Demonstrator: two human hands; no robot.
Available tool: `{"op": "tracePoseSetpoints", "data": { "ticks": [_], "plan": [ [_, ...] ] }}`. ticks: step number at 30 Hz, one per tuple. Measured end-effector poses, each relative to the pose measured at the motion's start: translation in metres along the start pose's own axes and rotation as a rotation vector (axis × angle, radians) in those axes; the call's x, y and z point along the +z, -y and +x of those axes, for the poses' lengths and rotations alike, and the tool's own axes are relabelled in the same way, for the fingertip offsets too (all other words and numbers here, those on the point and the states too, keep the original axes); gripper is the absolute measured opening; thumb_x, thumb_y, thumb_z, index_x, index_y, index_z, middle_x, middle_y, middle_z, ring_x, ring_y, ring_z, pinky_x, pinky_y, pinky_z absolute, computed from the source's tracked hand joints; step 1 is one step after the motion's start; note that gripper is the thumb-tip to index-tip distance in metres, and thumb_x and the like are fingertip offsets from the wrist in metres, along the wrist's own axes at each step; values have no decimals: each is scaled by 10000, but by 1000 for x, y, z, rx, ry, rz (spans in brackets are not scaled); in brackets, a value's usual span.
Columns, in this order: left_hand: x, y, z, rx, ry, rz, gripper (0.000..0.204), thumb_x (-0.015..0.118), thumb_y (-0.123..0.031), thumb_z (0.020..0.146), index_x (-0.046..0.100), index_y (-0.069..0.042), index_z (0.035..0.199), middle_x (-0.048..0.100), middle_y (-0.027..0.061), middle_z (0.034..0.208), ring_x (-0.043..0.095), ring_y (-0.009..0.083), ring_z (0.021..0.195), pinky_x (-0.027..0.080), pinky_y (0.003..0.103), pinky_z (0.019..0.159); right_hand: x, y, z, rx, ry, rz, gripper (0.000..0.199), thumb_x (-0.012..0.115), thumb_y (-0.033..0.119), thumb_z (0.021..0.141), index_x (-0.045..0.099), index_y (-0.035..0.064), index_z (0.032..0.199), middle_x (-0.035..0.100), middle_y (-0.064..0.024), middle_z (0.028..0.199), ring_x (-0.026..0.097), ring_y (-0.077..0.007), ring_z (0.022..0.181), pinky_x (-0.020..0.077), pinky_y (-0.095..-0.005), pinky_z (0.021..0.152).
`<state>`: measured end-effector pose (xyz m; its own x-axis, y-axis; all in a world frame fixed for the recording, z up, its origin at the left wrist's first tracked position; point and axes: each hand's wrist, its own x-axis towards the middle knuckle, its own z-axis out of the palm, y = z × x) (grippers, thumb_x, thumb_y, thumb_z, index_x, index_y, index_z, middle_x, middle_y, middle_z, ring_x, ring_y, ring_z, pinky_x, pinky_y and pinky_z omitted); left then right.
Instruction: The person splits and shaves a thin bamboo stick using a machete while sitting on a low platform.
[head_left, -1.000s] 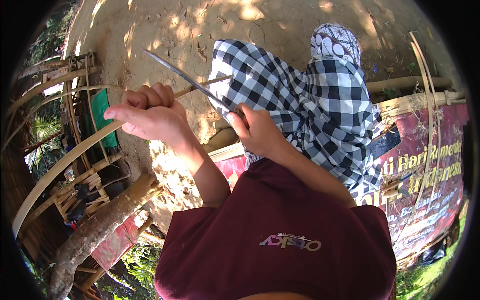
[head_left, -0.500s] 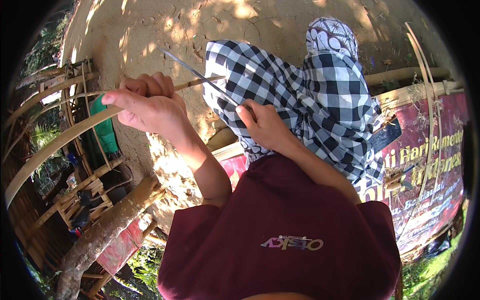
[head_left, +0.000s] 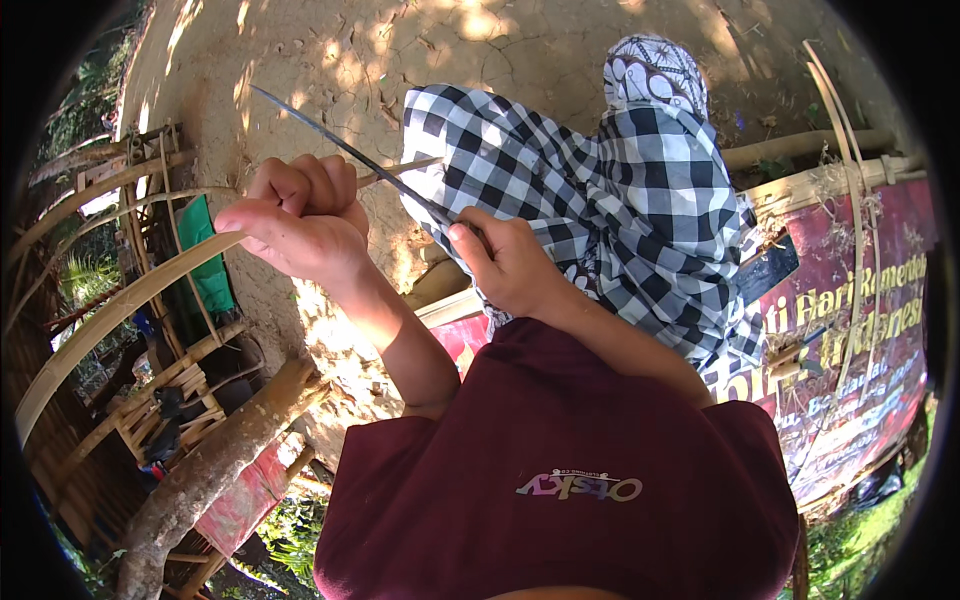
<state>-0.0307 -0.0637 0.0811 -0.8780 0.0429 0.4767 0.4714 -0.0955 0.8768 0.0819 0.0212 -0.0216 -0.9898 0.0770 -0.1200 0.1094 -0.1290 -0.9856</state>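
Note:
My left hand [head_left: 305,215] is closed round a long, thin bamboo strip [head_left: 130,300], its thumb lying along it. The strip curves down to the lower left, and its short far end pokes out past my fist toward my knee. In my right hand [head_left: 505,260] is a knife, its handle hidden by my fingers. The long, narrow dark knife blade [head_left: 340,143] points to the upper left. It crosses over the strip just right of my left fist; whether the two touch, I cannot tell.
Black-and-white checked cloth [head_left: 520,150] covers my legs. On the left stand a bamboo frame [head_left: 160,375], green cloth [head_left: 207,262] and a thick branch [head_left: 215,450]. To the right, a maroon banner [head_left: 850,400] lies under a small wooden-handled tool [head_left: 790,358] and thin bamboo strips [head_left: 840,120].
My right hand and the knife have moved left, the blade now reaching farther past my left fist. The left hand has shifted slightly right and down, still gripping the strip.

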Motion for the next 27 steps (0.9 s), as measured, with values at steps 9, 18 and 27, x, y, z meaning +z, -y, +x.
{"op": "tracePoseSetpoints", "data": {
  "ticks": [9,18,27],
  "plan": [
    [-6,3,8,13,-17,-26,624,341,-616,911,162,-133,558,108,-51,504,92,66,407,68,235,370,-1,-48,9,156,-38,-119,439,441,352,948,542,-32,762,452,-91,499,400,-148,449,340,-337,462],
    [-12,8,1,-48,144,-34,639,332,-644,897,174,-128,555,113,-50,484,82,67,408,72,244,382,10,-28,10,-21,-53,-14,317,461,234,942,543,-23,775,402,-98,502,353,-139,460,321,-317,460],
    [-19,3,14,-46,49,-122,620,328,-636,905,170,-139,570,115,-48,464,71,69,413,65,252,391,8,4,4,-153,-31,10,281,471,200,937,546,-28,791,429,-107,474,390,-148,412,324,-325,435]
  ]
}}
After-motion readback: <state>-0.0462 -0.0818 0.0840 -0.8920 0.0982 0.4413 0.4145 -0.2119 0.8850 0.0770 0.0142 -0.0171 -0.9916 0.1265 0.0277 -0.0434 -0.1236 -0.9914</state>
